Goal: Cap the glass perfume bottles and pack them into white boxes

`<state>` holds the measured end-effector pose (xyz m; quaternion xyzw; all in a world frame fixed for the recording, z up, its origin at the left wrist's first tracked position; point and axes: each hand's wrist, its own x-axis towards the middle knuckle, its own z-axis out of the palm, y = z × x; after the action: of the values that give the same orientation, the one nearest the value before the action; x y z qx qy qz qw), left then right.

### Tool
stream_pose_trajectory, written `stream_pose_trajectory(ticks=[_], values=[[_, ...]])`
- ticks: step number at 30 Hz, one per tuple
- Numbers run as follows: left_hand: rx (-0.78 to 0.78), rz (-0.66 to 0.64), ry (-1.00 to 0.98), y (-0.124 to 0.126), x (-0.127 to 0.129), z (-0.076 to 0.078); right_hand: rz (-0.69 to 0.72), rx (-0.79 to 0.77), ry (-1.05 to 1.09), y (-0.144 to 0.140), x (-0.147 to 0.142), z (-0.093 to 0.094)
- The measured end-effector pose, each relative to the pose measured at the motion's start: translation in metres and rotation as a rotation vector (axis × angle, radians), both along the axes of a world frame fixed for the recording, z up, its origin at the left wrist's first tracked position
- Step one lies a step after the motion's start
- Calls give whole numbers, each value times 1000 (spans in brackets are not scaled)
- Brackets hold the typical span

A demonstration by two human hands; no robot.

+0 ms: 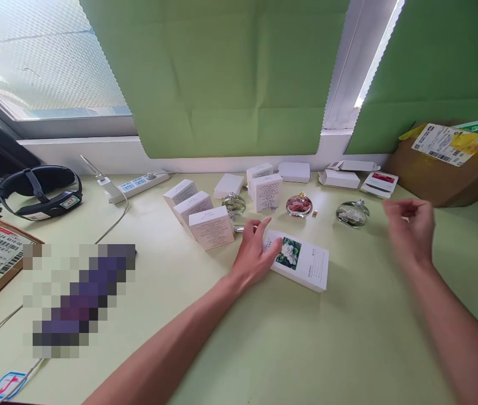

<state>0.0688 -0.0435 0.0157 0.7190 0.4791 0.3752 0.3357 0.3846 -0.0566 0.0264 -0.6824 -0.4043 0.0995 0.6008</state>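
Note:
My left hand is over the left end of a white perfume box with a white flower picture. Its thumb lies on the printed top and the other fingers bend around the far left corner. The box lies flat. A small silver cylinder shows beside those fingers. My right hand is raised at the right, apart from the box, with its fingers curled together; what they hold, if anything, is hidden. Nearest to it is a round clear perfume bottle. A pink-red flower bottle and a greenish bottle stand farther left.
Several white printed boxes stand left of centre. Opened cartons lie at the back. A small gold piece is near the red bottle. A cardboard box, a power strip, a black headset and a pixelated object surround the workspace.

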Motion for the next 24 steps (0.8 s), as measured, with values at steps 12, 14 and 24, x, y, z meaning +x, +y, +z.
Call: stream_pose_trajectory(ticks=[12, 14, 24], values=[[647, -403, 274, -20, 10, -2, 113, -285, -131, 10, 4, -20], [665, -410, 318, -21, 11, -1, 109, -244, -102, 7, 0, -12], [417, -174, 440, -9, 5, -7, 651, -81, 335, -17, -60, 21]])
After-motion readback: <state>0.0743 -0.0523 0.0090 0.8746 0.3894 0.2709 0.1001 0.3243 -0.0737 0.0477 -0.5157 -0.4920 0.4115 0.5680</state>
